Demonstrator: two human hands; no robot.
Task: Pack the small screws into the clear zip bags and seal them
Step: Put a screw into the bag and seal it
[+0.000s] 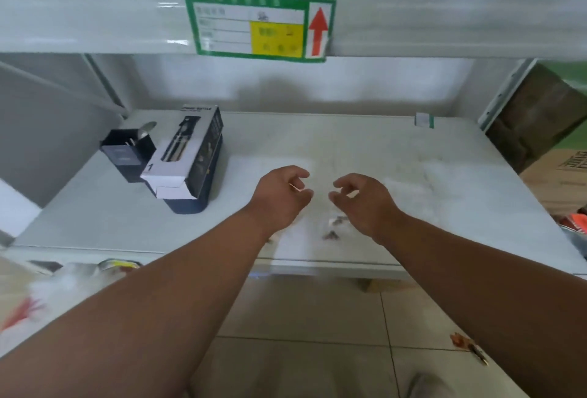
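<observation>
My left hand (pixel 281 194) and my right hand (pixel 363 202) hover close together over the front of a white shelf (pixel 349 143). Both have thumb and fingers curled in a pinch. A pale strip shows between my left thumb and forefinger; it looks like the top edge of a clear zip bag (pixel 313 222) stretched between the hands, but the film is nearly invisible and blurred. Small dark screws (pixel 335 222) lie in a cluster just below my right hand, with a second cluster (pixel 330 235) nearer the shelf edge. Whether they are inside the bag I cannot tell.
A heap of clear bags (pixel 432 188) lies on the shelf to the right. On the left stand an opened black-and-white product box (pixel 190 156) and a small black box (pixel 127 149). A labelled shelf beam (pixel 95 6) runs overhead. Cardboard cartons (pixel 540 130) stand at far right.
</observation>
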